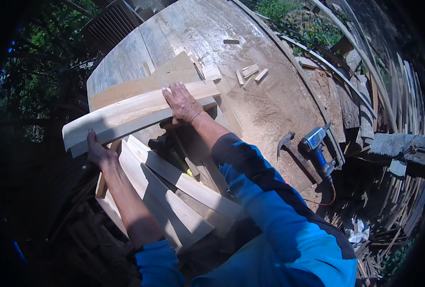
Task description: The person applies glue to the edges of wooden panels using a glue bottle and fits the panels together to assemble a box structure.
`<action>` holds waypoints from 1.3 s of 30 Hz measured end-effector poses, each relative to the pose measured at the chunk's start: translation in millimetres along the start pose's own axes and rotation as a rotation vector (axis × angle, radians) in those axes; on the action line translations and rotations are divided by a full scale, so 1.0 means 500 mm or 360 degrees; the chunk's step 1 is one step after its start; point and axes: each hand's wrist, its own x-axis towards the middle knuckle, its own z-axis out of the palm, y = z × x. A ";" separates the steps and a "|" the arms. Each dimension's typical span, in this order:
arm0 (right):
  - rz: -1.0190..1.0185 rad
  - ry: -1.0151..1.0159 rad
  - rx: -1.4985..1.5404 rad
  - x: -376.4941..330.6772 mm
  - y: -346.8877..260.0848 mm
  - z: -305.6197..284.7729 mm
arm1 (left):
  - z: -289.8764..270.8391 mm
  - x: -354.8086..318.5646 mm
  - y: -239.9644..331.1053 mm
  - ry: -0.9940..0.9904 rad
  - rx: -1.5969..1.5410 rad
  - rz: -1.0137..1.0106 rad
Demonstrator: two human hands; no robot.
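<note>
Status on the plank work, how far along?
Done: sawdust and small offcuts lie on the bench. In hand: the left hand grips the end of a long plank, and the right hand presses on it. Left: more planks stacked below; hammer and power saw idle.

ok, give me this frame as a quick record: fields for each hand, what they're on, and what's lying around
left hand: grips the near end of the plank
right hand: pressed flat on top of the plank, further along
plank: long, pale, lying across the workbench
below plank: stacked boards
bench surface: sawdust, small wood offcuts
tools: hammer, blue power tool at bench edge
</note>
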 end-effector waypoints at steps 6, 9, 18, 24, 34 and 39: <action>0.0000 0.0036 -0.0033 0.019 0.016 0.012 | 0.013 0.018 -0.009 -0.0088 -0.0031 -0.0021; 0.0010 -0.0003 -0.0031 0.030 0.014 0.009 | 0.014 0.017 -0.008 -0.0172 -0.0046 -0.0024; 0.0020 0.0024 -0.0042 0.064 0.036 0.027 | 0.034 0.041 -0.010 -0.0274 0.0120 0.0089; -0.0008 0.0023 -0.0045 0.079 0.040 0.039 | 0.013 0.084 -0.036 -0.0425 0.0328 0.0298; 0.0022 0.0010 -0.0007 0.071 0.030 0.026 | 0.029 0.047 -0.013 -0.0391 0.0302 0.0168; 0.0026 0.0003 -0.0040 0.001 0.006 -0.002 | 0.011 -0.019 0.000 -0.0157 0.0042 -0.0047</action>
